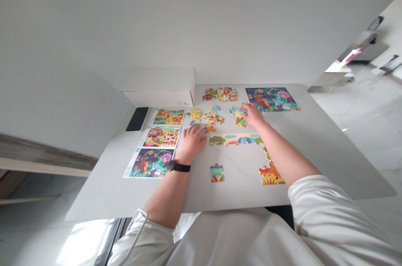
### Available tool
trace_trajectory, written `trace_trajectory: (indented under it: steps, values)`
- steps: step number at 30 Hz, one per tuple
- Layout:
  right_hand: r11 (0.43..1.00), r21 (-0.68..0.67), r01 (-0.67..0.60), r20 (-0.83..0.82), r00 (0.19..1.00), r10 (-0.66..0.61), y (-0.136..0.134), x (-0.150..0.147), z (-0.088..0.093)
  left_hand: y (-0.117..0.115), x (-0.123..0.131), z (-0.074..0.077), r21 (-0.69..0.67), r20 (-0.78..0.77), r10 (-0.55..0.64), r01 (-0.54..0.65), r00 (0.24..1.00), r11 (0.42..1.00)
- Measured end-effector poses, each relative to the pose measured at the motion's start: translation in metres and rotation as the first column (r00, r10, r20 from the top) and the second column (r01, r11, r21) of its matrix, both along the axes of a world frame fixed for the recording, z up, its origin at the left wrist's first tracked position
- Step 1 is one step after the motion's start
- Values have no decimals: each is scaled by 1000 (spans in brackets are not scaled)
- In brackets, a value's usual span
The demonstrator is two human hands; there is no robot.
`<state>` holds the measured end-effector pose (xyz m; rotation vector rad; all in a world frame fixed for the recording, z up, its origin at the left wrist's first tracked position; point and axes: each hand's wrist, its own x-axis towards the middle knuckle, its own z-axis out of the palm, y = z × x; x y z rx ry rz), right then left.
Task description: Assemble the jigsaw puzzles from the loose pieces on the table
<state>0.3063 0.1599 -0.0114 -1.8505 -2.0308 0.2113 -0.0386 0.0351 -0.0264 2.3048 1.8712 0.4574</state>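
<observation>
My left hand [192, 144] lies on the table with its fingers apart, their tips beside loose yellow and orange puzzle pieces [210, 127]. My right hand [253, 115] reaches to a small group farther right, its fingers closed on a puzzle piece [241, 111] with yellow and grey on it. A green and yellow piece [240, 122] lies just below that hand. Between my arms is a joined strip of puzzle [234, 139] that runs down on the right to an orange corner part [270, 174], partly behind my right forearm. A single teal piece [217, 173] lies apart at the lower left.
Left of my hand lies a sheet with three printed pictures [161, 136], with a phone [137, 119] beyond it. A white box [158, 86] stands against the wall. At the back are a heap of pieces [220, 94] and a finished-looking dark colourful puzzle [273, 98].
</observation>
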Motion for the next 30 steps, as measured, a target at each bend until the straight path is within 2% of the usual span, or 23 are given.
trace_trajectory:
  steps: [3,7,9,11,12,14,16,18,20,23,27,30]
  values:
    - [996,26,85,-205,976,-78,6,9,-1,0,1,1,-12,-1,10,-10,1000,1000]
    - [985,-62,158,-506,846,-168,16,6,3,-1,3,5,-45,-9,24,-25,1000,999]
    - [985,-120,125,-617,768,-173,19,-4,5,-1,3,7,-60,-7,26,-26,1000,998]
    - [987,-153,50,-662,736,-140,19,-15,8,-1,2,7,-69,4,25,-25,1000,997]
    - [987,-157,14,-651,750,-115,19,-19,9,-2,2,8,-71,11,26,-25,1000,997]
    - [990,-138,-8,-557,827,-71,19,-22,10,-1,1,7,-73,22,25,-23,999,997]
    - [995,-99,33,-394,917,-70,17,-17,11,-1,1,7,-75,33,25,-22,999,997]
    - [993,-75,89,-228,968,-104,16,-9,10,-1,1,7,-70,47,35,-31,998,997]
    - [991,-78,106,-102,988,-113,14,-1,8,-1,1,7,-55,56,66,-63,996,997]
    - [993,-111,43,12,999,-42,15,6,6,0,0,7,-19,57,145,-144,988,989]
    - [984,-178,-5,78,997,19,20,7,3,4,-6,6,38,94,274,-279,957,960]
    - [982,-187,-28,70,997,42,24,10,1,6,-11,4,37,111,318,-324,942,945]
